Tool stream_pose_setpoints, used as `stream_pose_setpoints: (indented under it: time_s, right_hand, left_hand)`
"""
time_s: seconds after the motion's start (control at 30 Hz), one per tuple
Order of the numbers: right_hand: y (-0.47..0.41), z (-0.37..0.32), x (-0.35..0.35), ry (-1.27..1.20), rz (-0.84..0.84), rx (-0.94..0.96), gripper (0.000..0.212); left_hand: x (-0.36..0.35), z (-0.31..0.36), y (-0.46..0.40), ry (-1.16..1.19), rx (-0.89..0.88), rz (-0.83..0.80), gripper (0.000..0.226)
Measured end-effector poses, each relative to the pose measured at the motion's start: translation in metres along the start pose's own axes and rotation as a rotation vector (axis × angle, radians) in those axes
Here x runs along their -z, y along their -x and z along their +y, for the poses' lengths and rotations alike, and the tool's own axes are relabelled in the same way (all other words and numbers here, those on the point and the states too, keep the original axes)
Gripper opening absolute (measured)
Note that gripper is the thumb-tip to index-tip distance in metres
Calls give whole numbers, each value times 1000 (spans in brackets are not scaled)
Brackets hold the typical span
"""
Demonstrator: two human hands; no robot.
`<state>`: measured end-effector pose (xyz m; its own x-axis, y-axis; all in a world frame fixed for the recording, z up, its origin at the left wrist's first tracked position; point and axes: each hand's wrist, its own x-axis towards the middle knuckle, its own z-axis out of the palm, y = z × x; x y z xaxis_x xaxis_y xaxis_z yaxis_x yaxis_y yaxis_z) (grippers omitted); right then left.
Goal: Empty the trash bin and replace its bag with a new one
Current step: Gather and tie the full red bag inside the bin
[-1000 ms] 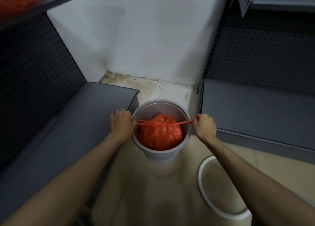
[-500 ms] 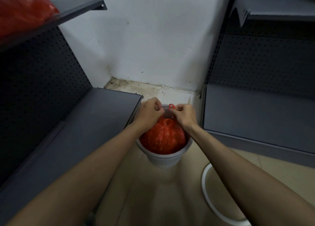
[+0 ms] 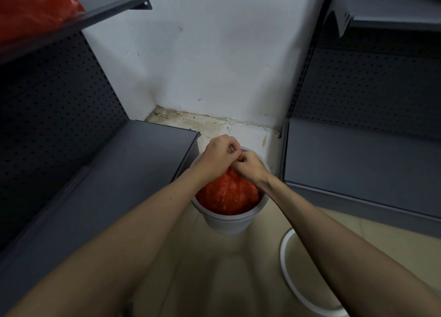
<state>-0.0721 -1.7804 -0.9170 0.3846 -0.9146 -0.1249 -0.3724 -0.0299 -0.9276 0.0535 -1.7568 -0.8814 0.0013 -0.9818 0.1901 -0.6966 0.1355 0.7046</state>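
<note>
A grey round trash bin (image 3: 229,221) stands on the floor between two shelf units. Inside it sits a full red plastic bag (image 3: 226,196), gathered at the top. My left hand (image 3: 218,158) and my right hand (image 3: 249,167) meet just above the bag's mouth, knuckles almost touching. Both have curled fingers that pinch the thin red ties of the bag; only a sliver of red tie shows between the fingertips. The bag's knot is hidden under my hands.
Dark grey shelf units flank the bin, a low shelf on the left (image 3: 119,173) and one on the right (image 3: 358,168). A white ring (image 3: 286,264) lies on the floor at lower right. A red bag (image 3: 31,11) rests on the upper left shelf. A white wall stands behind.
A second ago my hands were apart, pulling the red ties taut across the bin's rim. They came together over the bag and now stay close, working the ties.
</note>
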Motion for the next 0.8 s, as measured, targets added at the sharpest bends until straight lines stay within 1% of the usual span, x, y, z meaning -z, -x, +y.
stream_pose_setpoints:
  time_s: [0.07, 0.13, 0.2, 0.3, 0.4, 0.47, 0.53, 0.67, 0.8]
  right_hand:
    - [1, 4, 1, -74, 5, 12, 41]
    - [1, 6, 3, -105, 2, 12, 42]
    - [1, 7, 5, -90, -7, -1, 41]
    - [2, 10, 11, -58, 5, -23, 44]
    - [9, 9, 15, -42, -8, -40, 50]
    - [13, 5, 17, -45, -21, -33, 50]
    - [16, 3, 18, -69, -30, -29, 47]
    - [21, 5, 20, -156, -68, -63, 39]
    - [26, 9, 23, -198, -125, -62, 20]
  left_hand:
    - [0, -3, 0, 3, -12, 1, 3]
    - [-1, -8, 2, 20, 13, -5, 3]
    - [-6, -14, 4, 81, 82, -20, 4]
    - [-15, -24, 9, 171, 209, -79, 13]
    - [-23, -38, 15, 140, 235, -180, 23]
    - [-29, -43, 17, 93, 218, -200, 18]
    - [-33, -45, 17, 83, 227, -162, 11]
    - [-36, -51, 14, 152, 281, -150, 19]
    - [-33, -57, 12, 168, 309, -169, 9]
